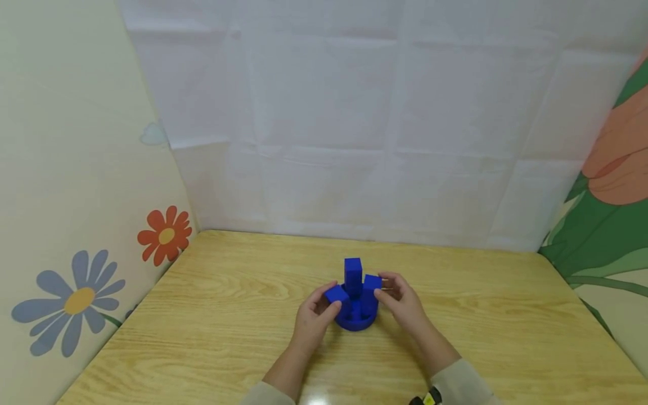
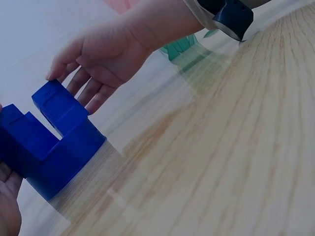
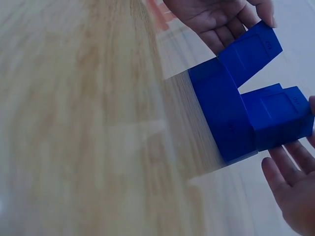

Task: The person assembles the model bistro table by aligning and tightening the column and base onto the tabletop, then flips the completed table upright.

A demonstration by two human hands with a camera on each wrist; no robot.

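A round blue base (image 1: pixel 356 324) stands on the table with several blue blocks set upright in it. The tallest blue block (image 1: pixel 353 274) rises at the back. My left hand (image 1: pixel 310 323) pinches the left block (image 1: pixel 336 293) between thumb and fingers near its top. On the other side, my right hand (image 1: pixel 406 306) grips the right block (image 1: pixel 373 283) the same way. In the left wrist view the right block (image 2: pixel 61 108) leans outward from the base. Small raised marks show near the block tops, too blurred to read.
The wood-grain table (image 1: pixel 228 292) runs back to a creased white sheet (image 1: pixel 354 112). Flower-patterned walls (image 1: pixel 78 301) flank both sides. A black and yellow wrist strap (image 1: pixel 427 398) circles the right wrist by the sleeve.
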